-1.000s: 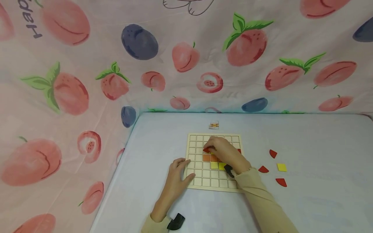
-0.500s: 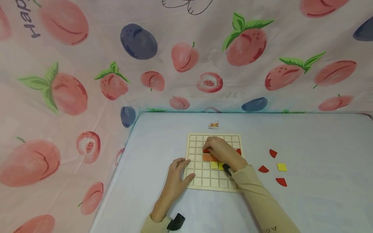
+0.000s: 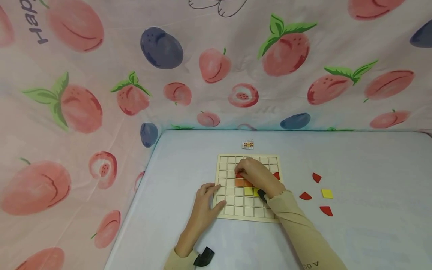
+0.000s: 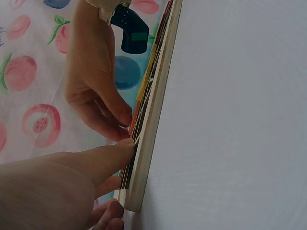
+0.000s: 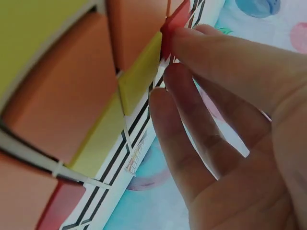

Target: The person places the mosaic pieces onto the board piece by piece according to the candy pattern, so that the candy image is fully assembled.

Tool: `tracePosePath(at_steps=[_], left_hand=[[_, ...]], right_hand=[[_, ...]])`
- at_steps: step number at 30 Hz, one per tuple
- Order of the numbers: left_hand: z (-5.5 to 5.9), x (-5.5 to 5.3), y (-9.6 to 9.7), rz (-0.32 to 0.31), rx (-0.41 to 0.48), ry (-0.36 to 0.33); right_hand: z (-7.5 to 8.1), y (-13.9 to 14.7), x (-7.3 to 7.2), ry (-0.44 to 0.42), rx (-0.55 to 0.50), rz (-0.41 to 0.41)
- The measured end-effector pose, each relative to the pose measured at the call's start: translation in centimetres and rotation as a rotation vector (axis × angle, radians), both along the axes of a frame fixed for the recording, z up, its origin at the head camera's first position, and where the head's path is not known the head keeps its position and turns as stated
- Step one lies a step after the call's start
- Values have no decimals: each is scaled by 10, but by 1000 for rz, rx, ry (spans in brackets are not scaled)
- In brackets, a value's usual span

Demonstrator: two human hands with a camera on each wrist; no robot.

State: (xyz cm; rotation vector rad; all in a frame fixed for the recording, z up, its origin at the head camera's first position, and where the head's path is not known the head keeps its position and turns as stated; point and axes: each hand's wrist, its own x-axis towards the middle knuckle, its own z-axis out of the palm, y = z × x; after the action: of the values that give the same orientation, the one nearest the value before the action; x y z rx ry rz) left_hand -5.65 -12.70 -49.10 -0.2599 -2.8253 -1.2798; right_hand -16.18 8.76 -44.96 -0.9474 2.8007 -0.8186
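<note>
A pale wooden grid board [image 3: 233,212] lies on the table, with orange tiles [image 3: 239,182], yellow tiles [image 3: 248,191] and a red tile [image 3: 276,176] in its cells. My right hand [image 3: 258,173] bends over its upper middle and pinches a red quarter-circle tile [image 5: 176,26] at a cell above the orange row; the hand hides part of the pattern. In the right wrist view the thumb presses on that tile, the other fingers near it. At the board's left edge rests my left hand [image 3: 203,204], fingers extended, its thumb [image 4: 125,143] touching the board's surface.
Right of the board lie three loose red quarter-circle tiles [image 3: 305,196] and a yellow square tile [image 3: 327,193]. A small patterned card [image 3: 248,144] sits behind the board. Fruit-printed cloth [image 3: 202,93] hangs at the back and left of the white table [image 3: 378,180].
My right hand has shifted slightly left and settled lower over the same cell with the red tile. The left hand stays at the board's edge.
</note>
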Motion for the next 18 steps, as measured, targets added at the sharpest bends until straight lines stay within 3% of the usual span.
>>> tracePosePath(at_steps=[11,18], left_hand=[[-1,0,1,1,7,-12],[0,0,0,4,2,-4]], right_hand=[[2,4,3,34,54,-23],[8,12,11,11,55,-50]])
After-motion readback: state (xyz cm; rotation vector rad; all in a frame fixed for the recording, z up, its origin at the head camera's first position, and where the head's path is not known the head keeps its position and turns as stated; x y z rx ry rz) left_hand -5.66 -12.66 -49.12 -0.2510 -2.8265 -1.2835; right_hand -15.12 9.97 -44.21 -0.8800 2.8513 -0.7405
